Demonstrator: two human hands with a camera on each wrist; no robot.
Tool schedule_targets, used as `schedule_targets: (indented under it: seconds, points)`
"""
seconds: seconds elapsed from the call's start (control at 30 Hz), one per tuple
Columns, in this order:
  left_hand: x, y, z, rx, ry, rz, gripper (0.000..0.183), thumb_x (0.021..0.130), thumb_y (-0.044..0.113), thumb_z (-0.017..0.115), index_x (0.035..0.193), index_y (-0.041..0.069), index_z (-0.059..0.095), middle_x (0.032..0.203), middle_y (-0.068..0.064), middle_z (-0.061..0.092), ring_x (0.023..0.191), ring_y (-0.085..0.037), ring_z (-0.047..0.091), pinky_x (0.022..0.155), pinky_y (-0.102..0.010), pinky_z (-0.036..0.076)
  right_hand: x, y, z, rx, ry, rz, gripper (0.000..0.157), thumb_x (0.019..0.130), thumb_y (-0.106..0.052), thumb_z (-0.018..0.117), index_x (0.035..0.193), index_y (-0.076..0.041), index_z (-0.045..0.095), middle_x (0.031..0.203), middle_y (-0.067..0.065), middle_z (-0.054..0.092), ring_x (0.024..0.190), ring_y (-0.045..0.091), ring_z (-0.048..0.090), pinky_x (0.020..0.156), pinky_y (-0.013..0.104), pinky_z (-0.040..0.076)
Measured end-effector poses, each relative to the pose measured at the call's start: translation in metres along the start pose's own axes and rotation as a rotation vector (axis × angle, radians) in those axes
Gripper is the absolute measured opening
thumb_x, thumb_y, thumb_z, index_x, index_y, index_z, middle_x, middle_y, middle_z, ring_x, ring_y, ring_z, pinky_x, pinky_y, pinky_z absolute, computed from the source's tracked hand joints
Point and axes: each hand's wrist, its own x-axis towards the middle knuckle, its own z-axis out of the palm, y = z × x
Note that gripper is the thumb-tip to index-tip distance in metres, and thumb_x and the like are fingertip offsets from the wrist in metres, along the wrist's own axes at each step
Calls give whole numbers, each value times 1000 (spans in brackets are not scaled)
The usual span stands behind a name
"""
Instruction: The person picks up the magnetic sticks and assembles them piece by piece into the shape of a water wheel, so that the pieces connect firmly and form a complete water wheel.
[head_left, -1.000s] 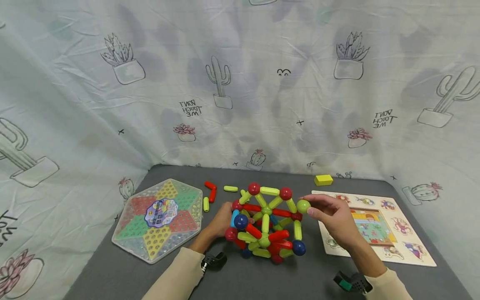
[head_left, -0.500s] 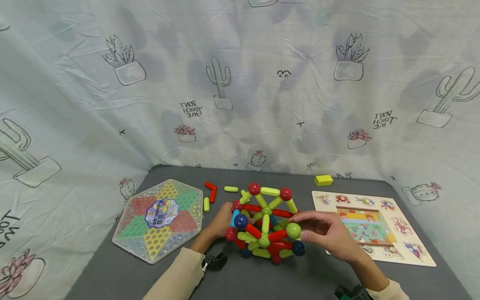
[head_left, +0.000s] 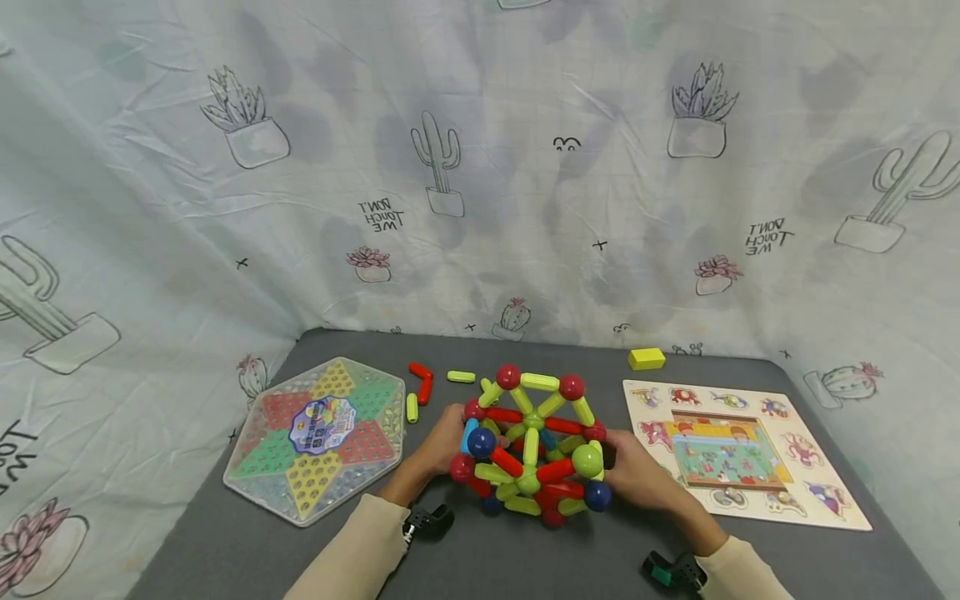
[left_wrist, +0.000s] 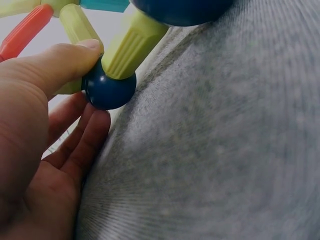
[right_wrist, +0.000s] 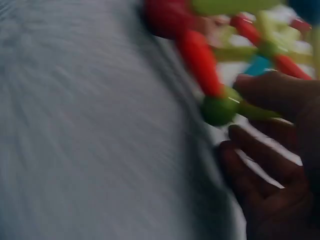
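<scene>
A lattice of coloured magnetic sticks and balls (head_left: 531, 421) stands on the table between both hands. My left hand (head_left: 442, 446) grips its left side; in the left wrist view, thumb and fingers pinch a low dark blue ball (left_wrist: 110, 91). My right hand (head_left: 637, 473) is at the right side, its fingertips hidden behind the model in the head view. The right wrist view, blurred, has its thumb and fingers around a green ball (right_wrist: 220, 107) at a red stick's end. Another light green ball (head_left: 587, 460) sits on the front right, on a red stick.
Left of the model lies a hexagonal Chinese checkers board (head_left: 378, 400). Loose red sticks (head_left: 425, 390) and light green sticks (head_left: 461, 377) lie behind. A wooden picture puzzle (head_left: 817, 500) is at the right, with a yellow block (head_left: 647, 359) farther back.
My right hand brought the light green ball down to the front right of the model, let go of it, and moved behind the model's right side. The left hand stayed in place.
</scene>
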Motion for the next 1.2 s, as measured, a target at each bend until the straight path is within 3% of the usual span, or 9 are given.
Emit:
schedule_targets:
  seconds: [0.17,0.33,0.43,0.5,0.63,0.8,0.93,1.03,1.2]
  points:
    - [0,0,0,54,7,17,15,96,9,80,84,4,74,72,4,64,66,-4,55,67,-21,47,13,0,18,-21,88,-44,23,98,-14,83,121,-10,81,105,1,84,93,4,77,84,28,64]
    - [2,5,-7,94,-52,32,16,93,11,84,82,7,73,69,8,59,64,-2,52,63,-21,45,16,3,23,48,113,-89,27,95,-13,86,122,-9,83,102,2,85,87,7,80,78,28,65]
    - [-1,10,-27,55,-106,9,9,94,11,84,101,8,80,87,3,74,78,-5,67,74,-22,56,17,7,25,51,119,-102,18,95,-11,87,113,-10,85,97,5,85,85,6,79,78,27,65]
    - [-6,14,-46,1,-129,-28,23,97,12,83,119,10,81,109,-5,81,96,-12,76,85,-24,61,17,9,25,43,120,-99,15,95,-12,87,110,-11,85,94,5,85,85,5,79,78,26,64]
    - [-23,16,-88,-72,-98,-114,41,101,15,81,140,7,73,139,-21,73,124,-33,75,98,-28,62,16,10,25,49,116,-91,18,96,-12,86,114,-10,84,97,4,85,84,5,79,78,27,65]
    - [-40,9,-120,133,28,-161,36,100,10,80,135,5,76,134,-18,76,123,-37,74,98,-33,62,17,7,23,71,103,-70,8,96,-16,86,103,-15,85,90,4,84,81,6,78,76,28,65]
    - [-38,6,-117,366,47,-151,31,99,-1,75,128,11,81,127,-8,79,117,-29,74,99,-46,61,16,7,22,64,104,-65,8,96,-15,86,103,-15,84,90,1,84,81,6,78,76,27,65]
    - [-31,11,-104,433,2,-122,36,98,-6,71,126,13,82,126,-5,79,118,-27,72,103,-53,59,16,8,23,41,120,-74,7,95,-14,86,102,-14,83,88,-1,83,80,4,76,75,26,64]
    - [-23,14,-86,543,3,12,40,91,-15,70,121,8,83,119,-7,80,116,-30,74,104,-56,59,15,10,25,31,133,-79,15,96,-14,86,110,-12,83,90,0,83,81,4,76,75,26,63]
